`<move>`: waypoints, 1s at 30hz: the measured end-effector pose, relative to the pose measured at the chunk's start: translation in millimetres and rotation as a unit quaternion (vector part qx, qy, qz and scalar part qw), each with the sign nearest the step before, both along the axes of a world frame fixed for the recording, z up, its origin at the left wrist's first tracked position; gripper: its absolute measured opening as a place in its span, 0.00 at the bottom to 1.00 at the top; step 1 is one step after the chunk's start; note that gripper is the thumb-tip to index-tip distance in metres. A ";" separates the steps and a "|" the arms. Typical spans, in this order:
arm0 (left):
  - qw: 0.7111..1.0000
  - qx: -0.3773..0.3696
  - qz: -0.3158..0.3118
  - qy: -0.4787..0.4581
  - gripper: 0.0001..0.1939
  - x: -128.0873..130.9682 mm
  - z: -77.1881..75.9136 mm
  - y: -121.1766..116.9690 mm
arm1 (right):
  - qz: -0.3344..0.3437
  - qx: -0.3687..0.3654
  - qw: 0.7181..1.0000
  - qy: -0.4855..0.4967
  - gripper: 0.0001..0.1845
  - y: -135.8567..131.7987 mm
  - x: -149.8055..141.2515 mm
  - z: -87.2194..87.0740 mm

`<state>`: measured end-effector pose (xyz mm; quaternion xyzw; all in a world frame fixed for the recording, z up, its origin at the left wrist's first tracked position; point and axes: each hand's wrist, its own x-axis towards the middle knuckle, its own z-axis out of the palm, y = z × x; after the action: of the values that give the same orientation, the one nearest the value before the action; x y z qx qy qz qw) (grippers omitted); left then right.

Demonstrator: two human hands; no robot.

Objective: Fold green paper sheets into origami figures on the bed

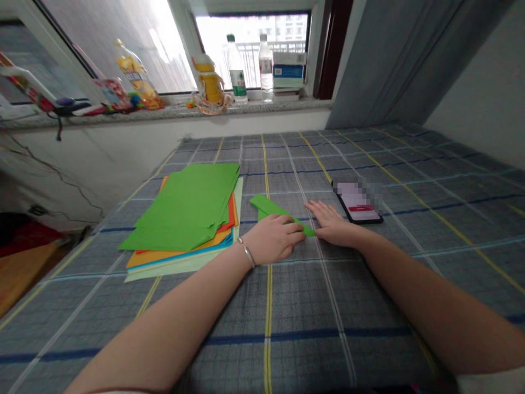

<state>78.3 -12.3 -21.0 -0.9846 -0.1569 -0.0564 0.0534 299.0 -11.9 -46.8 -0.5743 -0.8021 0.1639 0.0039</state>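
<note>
A narrow folded strip of green paper (pixel 273 207) lies slantwise on the checked cloth, pointed at its right end. My left hand (pixel 275 238), with a silver bracelet at the wrist, presses down on the strip's lower side, its fingers bent and together over the paper. My right hand (pixel 329 223) rests flat at the pointed end, fingers stretched out and apart, with its near edge touching or very close to the tip. Part of the strip is hidden under my left fingers.
Left of my hands lies a stack of coloured paper (pixel 188 202), green on top. A phone (pixel 359 203) with a lit screen lies beyond my right hand. Bottles, including a green-labelled bottle (pixel 237 71), and a yellow cup (pixel 210 82) stand on the windowsill (pixel 172 113).
</note>
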 end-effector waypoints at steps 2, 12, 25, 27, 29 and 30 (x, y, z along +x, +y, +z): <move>1.000 -0.010 0.001 0.004 0.15 -5.8 2.5 1.1 | 0.004 0.007 1.000 0.008 0.45 1.0 1.6 -1.9; 0.999 -0.035 0.022 -0.010 0.12 -18.2 1.7 4.5 | 0.022 0.061 0.997 0.044 0.42 8.0 11.2 -21.1; 0.987 -0.012 0.146 -0.060 0.20 -14.3 -12.0 3.4 | 0.041 0.201 0.974 0.097 0.18 -3.6 -6.3 -8.8; 0.976 -0.015 0.203 -0.071 0.21 -15.5 -15.2 5.1 | 0.040 0.206 0.973 0.100 0.15 -5.0 -10.4 -5.9; 0.962 -0.024 0.262 -0.073 0.22 -16.6 -17.8 7.6 | 0.038 0.204 0.973 0.098 0.14 -5.5 -12.2 -4.1; 0.953 -0.028 0.292 -0.071 0.23 -16.9 -18.7 9.0 | 0.038 0.203 0.974 0.097 0.14 -5.5 -12.6 -3.4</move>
<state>61.4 -3.3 -39.7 -0.8905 -0.4421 -0.1032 0.0285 286.4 -17.4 -50.2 -0.5124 -0.8355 0.0528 0.1916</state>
